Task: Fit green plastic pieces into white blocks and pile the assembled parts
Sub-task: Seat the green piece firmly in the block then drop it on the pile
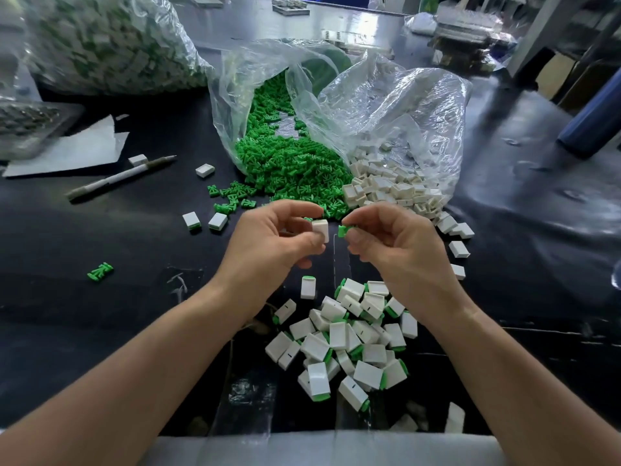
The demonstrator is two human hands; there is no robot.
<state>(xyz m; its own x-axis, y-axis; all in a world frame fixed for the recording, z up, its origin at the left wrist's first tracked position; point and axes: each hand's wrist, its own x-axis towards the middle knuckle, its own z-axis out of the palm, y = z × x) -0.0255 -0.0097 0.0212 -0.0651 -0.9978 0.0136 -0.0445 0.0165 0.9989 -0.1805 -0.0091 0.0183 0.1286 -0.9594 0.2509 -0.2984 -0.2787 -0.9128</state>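
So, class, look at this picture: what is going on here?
A person is assembling parts at a dark table. The left hand pinches a small white plastic block; the right hand pinches a small green plastic piece, held just apart from it, not yet fitted. Behind, loose green pieces and white blocks spill from clear plastic bags. A pile of assembled white-and-green parts lies nearer the person.
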